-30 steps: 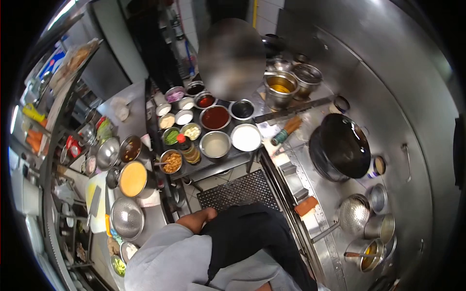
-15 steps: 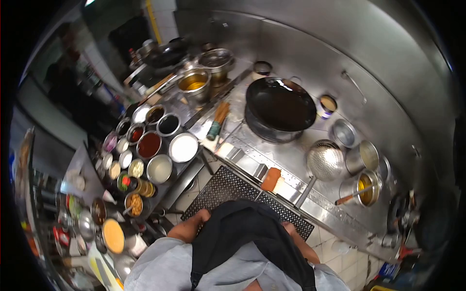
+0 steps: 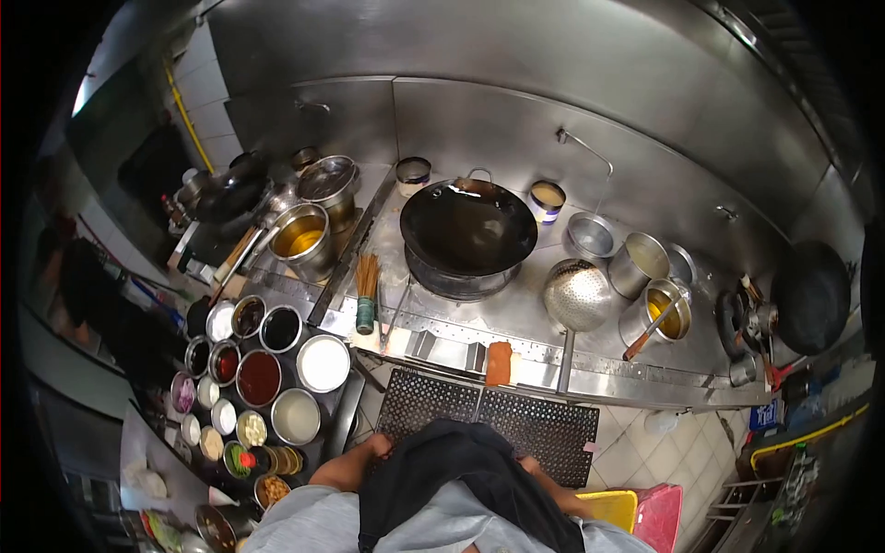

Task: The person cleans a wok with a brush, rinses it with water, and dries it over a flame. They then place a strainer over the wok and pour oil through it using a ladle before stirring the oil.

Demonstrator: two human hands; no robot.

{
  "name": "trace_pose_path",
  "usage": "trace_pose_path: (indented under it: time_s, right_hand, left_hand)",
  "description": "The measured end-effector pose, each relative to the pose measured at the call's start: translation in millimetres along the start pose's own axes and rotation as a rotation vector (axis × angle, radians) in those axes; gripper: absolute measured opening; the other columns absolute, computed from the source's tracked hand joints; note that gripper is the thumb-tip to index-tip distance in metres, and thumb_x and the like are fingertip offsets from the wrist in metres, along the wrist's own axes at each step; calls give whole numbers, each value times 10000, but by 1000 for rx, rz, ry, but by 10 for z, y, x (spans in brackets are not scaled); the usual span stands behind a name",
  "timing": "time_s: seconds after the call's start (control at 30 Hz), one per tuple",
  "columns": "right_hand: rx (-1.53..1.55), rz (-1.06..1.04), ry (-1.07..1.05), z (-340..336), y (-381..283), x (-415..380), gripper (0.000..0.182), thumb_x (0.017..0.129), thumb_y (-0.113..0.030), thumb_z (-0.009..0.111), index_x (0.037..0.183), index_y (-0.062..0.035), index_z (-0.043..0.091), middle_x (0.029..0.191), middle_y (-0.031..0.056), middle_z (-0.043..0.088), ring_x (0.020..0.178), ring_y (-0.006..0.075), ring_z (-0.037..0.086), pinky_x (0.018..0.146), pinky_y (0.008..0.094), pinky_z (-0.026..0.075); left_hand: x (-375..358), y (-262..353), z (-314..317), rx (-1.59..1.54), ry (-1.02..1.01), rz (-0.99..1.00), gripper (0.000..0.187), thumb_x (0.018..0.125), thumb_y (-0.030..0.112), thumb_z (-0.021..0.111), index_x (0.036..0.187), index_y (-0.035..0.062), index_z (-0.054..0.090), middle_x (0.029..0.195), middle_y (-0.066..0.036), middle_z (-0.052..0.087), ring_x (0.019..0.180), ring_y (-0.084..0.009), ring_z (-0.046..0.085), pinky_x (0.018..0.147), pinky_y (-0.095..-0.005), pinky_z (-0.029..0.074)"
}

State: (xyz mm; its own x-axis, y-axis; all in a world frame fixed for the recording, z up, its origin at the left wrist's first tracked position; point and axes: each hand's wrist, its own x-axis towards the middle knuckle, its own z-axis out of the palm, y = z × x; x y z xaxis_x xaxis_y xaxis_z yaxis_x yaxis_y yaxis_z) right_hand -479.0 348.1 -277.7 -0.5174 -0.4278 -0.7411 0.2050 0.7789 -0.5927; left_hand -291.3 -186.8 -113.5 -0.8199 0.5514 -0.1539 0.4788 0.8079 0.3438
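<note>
Down at the left edge of the black apron (image 3: 438, 479), my left hand (image 3: 381, 446) hangs low, partly covered by the cloth. My right hand (image 3: 528, 464) is by the apron's right side, also mostly covered. The fingers of both hands are too hidden to show whether they grip anything. Ahead of me, a black wok (image 3: 468, 228) sits on the burner ring (image 3: 461, 282). Left of it lies a bamboo wok brush (image 3: 366, 293) with a green-wrapped handle. On the right, a perforated strainer (image 3: 578, 295) rests with its handle over the counter's front edge.
Sauce and seasoning containers (image 3: 259, 378) crowd the left side. A pot of yellow oil (image 3: 301, 241) stands back left, another (image 3: 666, 313) at right with a wooden-handled ladle (image 3: 651, 330). An orange cloth (image 3: 499, 363) lies on the front ledge. Yellow (image 3: 610, 506) and red bins (image 3: 658, 516) stand lower right.
My view has turned right and tilted up, so the counter and wok appear further left and the bins have come into sight. Both hands remain low beside the apron.
</note>
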Motion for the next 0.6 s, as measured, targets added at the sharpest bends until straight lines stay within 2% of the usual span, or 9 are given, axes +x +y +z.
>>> trace_pose_path:
  time_s: [0.03, 0.07, 0.13, 0.2, 0.3, 0.4, 0.5, 0.57, 0.6]
  right_hand:
    - [-449, -163, 125, 49, -404, -357, 373, 901, -401, 565, 1081, -103, 701, 1039, 141, 709, 1018, 303, 669, 857, 360, 505]
    - [-346, -91, 189, 24, -894, -757, 350, 928, -364, 539, 1074, -87, 695, 1033, 137, 708, 979, 281, 667, 835, 358, 508]
    - [-120, 31, 335, -56, -2084, -1716, 318, 981, -290, 486, 1062, -55, 683, 1020, 127, 706, 902, 237, 664, 790, 353, 512]
    - [454, -23, 385, -14, -2378, -1899, 210, 968, -185, 529, 999, -41, 678, 840, 46, 688, 722, 121, 617, 680, 260, 497]
    - [478, -396, 693, -162, -2814, -2046, 188, 961, -126, 553, 989, 19, 670, 796, 43, 662, 709, 115, 603, 672, 262, 508]
    - [535, -704, 886, -754, -3882, -2751, 162, 935, -107, 581, 975, 28, 661, 856, 61, 662, 787, 132, 611, 717, 293, 512]
    - [187, -1027, 1158, -1432, -4912, -3817, 222, 927, -164, 566, 1027, 12, 656, 917, 103, 659, 841, 190, 617, 798, 334, 509]
    - [-40, -1475, 1338, -1827, -5399, -4527, 385, 917, -301, 559, 1055, 51, 634, 971, 192, 639, 858, 282, 618, 799, 398, 518]
    - [-209, -1709, 1336, -2033, -5615, -4956, 483, 931, -366, 497, 1054, 88, 608, 978, 250, 620, 847, 330, 615, 778, 412, 520]
  left_hand:
    - [24, -3, 10, -329, -99, -273, 184, 837, 122, 558, 971, 60, 667, 823, -106, 691, 706, -218, 671, 685, -376, 547]
    - [43, 47, 61, -660, -206, -550, 189, 844, 136, 561, 980, 62, 670, 818, -103, 694, 703, -206, 671, 674, -371, 540]
    - [146, 139, -225, -740, -217, -522, 205, 853, 152, 575, 1011, 63, 670, 870, -114, 700, 760, -224, 677, 704, -372, 534]
    - [306, 309, -1011, -781, -96, -367, 241, 870, 166, 593, 1075, 62, 664, 954, -135, 704, 863, -256, 680, 763, -372, 522]
    - [470, 726, -2499, -742, -11, -338, 264, 916, 212, 595, 1126, 63, 653, 1097, -157, 673, 995, -296, 649, 841, -360, 503]
    - [406, 1126, -3873, -724, 331, -163, 211, 920, 159, 615, 1106, 86, 682, 984, -105, 682, 894, -243, 657, 819, -347, 514]
    - [83, 1557, -5276, -452, 787, 116, 189, 833, 14, 637, 1010, 27, 702, 811, -106, 663, 753, -228, 626, 699, -324, 505]
    - [-140, 1741, -5971, -242, 1200, 502, 197, 878, 158, 579, 966, -5, 645, 860, -147, 643, 763, -253, 607, 668, -415, 513]
    - [-163, 1931, -6281, -237, 1456, 670, 237, 883, 180, 573, 740, -10, 586, 714, -85, 580, 704, -230, 575, 693, -398, 502]
